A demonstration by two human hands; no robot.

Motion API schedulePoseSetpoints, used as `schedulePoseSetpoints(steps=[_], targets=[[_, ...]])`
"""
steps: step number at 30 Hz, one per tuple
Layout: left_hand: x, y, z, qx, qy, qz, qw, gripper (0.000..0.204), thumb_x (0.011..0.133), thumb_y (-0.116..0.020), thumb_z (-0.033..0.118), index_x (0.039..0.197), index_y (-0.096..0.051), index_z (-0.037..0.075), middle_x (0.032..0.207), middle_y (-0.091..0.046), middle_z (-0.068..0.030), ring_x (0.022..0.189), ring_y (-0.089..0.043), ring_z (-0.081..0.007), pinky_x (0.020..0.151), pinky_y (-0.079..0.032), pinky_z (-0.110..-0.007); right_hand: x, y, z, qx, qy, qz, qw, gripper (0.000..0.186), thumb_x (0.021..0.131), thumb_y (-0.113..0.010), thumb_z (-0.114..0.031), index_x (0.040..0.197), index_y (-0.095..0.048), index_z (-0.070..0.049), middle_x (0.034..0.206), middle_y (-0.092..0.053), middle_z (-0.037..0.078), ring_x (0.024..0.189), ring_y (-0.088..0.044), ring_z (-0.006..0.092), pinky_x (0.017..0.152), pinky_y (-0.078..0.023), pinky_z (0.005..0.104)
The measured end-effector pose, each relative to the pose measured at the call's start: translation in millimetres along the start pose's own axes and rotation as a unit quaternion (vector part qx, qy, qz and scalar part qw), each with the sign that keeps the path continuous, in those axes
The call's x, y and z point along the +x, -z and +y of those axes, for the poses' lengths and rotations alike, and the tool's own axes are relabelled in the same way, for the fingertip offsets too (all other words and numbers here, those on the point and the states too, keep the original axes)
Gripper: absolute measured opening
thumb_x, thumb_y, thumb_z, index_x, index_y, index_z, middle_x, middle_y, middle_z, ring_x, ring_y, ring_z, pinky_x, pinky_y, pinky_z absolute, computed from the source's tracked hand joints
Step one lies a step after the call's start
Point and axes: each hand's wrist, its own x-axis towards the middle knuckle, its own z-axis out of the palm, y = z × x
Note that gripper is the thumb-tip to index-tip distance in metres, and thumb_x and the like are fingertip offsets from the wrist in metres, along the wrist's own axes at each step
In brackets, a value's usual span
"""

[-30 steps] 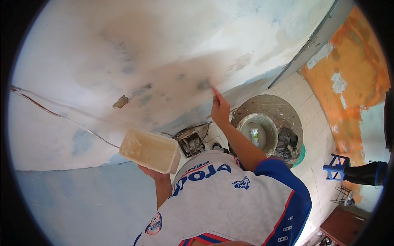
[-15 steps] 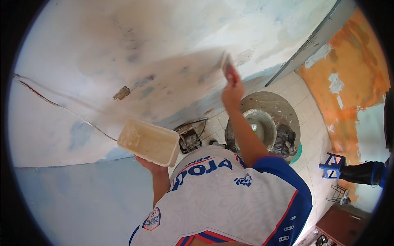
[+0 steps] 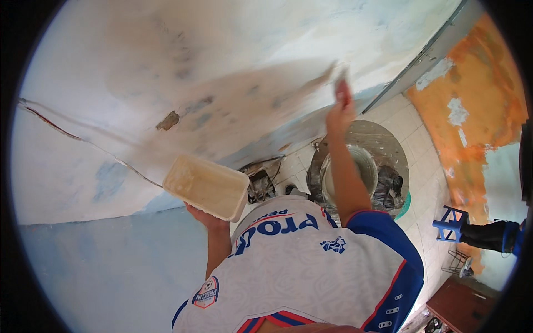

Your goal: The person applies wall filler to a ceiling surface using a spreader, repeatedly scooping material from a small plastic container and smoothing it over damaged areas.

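Left hand (image 3: 209, 217) has its grip on the tub (image 3: 205, 187) from beneath, fingers partly hidden, likely for easy reach by the right hand (image 3: 341, 111), blurred near the wall (image 3: 244, 61), its closure and hold indeterminable.

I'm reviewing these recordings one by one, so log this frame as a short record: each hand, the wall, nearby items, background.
left hand: holds a pale tub from beneath
right hand: raised near the pale wall, gripping a blurred thin tool; contact unclear
wall condition: patchy, with a chipped hole
nearby: bucket and black bag on a round board
background: blue stool, orange wall
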Motion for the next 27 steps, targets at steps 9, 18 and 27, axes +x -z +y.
schedulePoseSetpoints(steps=[9, 18, 27], targets=[[-4, -6, -7, 0.016, 0.016, -0.005, 1.000, 0.070, 0.105, -0.047, 0.061, 0.156, -0.046, 0.012, 0.152, -0.056, -0.0096, 0.137, -0.057, -0.0340, 0.115, -0.049, -0.054, -8, -31, 10, -0.108, -0.083, -0.045, 0.990, 0.042, 0.105, -0.053, -0.006, 0.146, -0.060, 0.002, 0.139, -0.068, 0.023, 0.130, -0.066, 0.0315, 0.108, -0.050, 0.0407], [-6, -9, -16, 0.077, -0.026, -0.006, 0.997, 0.073, 0.104, -0.046, 0.066, 0.155, -0.048, 0.014, 0.149, -0.058, -0.0088, 0.134, -0.058, -0.0330, 0.111, -0.051, -0.052, 43, -7, 50, -0.112, 0.023, 0.055, 0.992, 0.048, 0.103, -0.056, -0.001, 0.151, -0.058, -0.007, 0.137, -0.070, 0.018, 0.116, -0.072, 0.0212, 0.093, -0.055, 0.0310], [-16, -4, -10, 0.092, -0.049, -0.003, 0.995, 0.079, 0.103, -0.044, 0.071, 0.159, -0.043, 0.015, 0.154, -0.055, -0.0091, 0.137, -0.057, -0.0337, 0.113, -0.050, -0.053, 20, 37, 28, -0.137, -0.092, 0.041, 0.985, 0.047, 0.106, -0.054, -0.003, 0.152, -0.059, -0.012, 0.125, -0.076, 0.013, 0.093, -0.072, 0.0152, 0.079, -0.056, 0.0301]])
